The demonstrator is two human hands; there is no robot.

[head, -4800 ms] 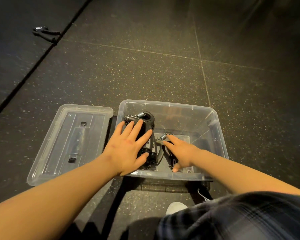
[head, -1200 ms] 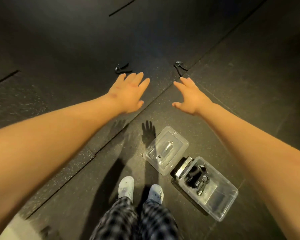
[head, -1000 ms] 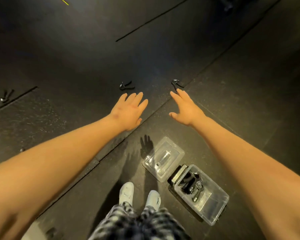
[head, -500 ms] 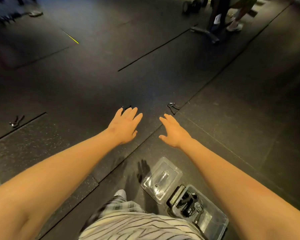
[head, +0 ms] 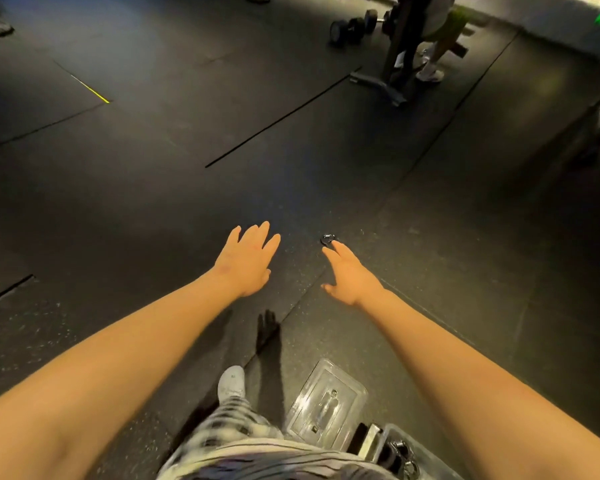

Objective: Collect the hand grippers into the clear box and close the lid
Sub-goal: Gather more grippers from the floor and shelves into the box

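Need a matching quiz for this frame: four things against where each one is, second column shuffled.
1 lid
2 clear box
3 loose hand gripper
4 dumbbells

A far off, top of view
B bottom edge, holds hand grippers
C lying flat next to the box
D in view just past the right hand fingertips

Pairs: 1-C, 2-B, 3-D, 4-A

Floor (head: 187, 202) with hand gripper (head: 327, 239), lid (head: 326, 407), box (head: 427, 454)

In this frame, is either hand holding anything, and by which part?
Nothing is held. The left hand and right hand are both open with straight fingers; a hand gripper lies on the floor just past the right hand.
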